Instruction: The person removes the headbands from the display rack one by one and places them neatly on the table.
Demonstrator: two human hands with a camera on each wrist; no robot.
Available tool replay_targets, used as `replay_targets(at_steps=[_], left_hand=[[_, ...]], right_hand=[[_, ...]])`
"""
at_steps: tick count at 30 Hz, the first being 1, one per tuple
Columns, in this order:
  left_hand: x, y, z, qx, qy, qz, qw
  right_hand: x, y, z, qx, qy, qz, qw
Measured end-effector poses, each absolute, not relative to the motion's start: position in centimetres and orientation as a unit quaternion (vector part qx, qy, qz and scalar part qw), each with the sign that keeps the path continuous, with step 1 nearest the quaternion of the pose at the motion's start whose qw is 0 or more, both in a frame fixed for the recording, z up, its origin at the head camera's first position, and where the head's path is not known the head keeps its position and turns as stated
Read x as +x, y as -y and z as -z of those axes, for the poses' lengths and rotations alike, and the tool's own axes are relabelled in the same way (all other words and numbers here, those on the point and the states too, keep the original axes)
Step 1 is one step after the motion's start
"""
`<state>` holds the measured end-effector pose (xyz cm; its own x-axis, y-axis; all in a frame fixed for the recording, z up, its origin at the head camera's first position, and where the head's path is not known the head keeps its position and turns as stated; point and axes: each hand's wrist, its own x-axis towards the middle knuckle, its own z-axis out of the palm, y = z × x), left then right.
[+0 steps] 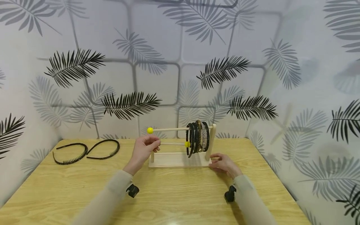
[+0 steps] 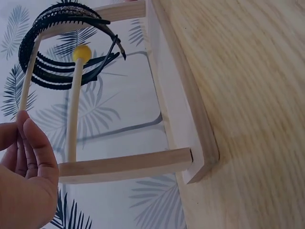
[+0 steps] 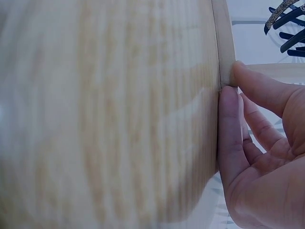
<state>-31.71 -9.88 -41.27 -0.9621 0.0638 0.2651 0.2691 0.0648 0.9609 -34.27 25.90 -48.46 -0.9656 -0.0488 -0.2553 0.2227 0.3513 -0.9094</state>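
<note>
A pale wooden headband rack (image 1: 177, 159) stands on the table, with a flat base, two uprights and two rods tipped with yellow balls. Several dark toothed headbands (image 1: 198, 137), some beaded, hang on the upper rod (image 1: 170, 129) near the right upright. My left hand (image 1: 144, 150) is at the rack's left end, just below one yellow ball (image 1: 150, 130); its fingertips pinch the rod end (image 2: 27, 90) in the left wrist view, where that ball is hidden. With thumb and fingers, my right hand (image 3: 262, 138) grips the right corner of the base (image 3: 227, 71).
Two black toothed headbands, one left (image 1: 70, 153) and one right (image 1: 104, 150), lie side by side at the table's back left. Leaf-patterned curtain (image 1: 180, 78) rises behind the wood-grain table (image 1: 180, 193) and along its sides.
</note>
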Motion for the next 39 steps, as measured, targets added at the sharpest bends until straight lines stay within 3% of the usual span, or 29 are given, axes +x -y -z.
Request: replay_targets(at_steps=[13, 28, 39], left_hand=[[-31.3, 5.6, 43.7, -0.102, 0.716, 0.69, 0.026], [-32.0, 2.2, 43.4, -0.144, 0.697, 0.702, 0.012], [-32.1, -0.7, 42.4, -0.164, 0.7, 0.694, 0.047]], right_hand=[[-33.8, -26.0, 48.6, 0.056, -0.818, 0.559, 0.122], [-34.1, -26.2, 48.1, 0.052, -0.818, 0.561, 0.121], [-34.0, -25.9, 48.3, 0.062, -0.824, 0.55, 0.119]])
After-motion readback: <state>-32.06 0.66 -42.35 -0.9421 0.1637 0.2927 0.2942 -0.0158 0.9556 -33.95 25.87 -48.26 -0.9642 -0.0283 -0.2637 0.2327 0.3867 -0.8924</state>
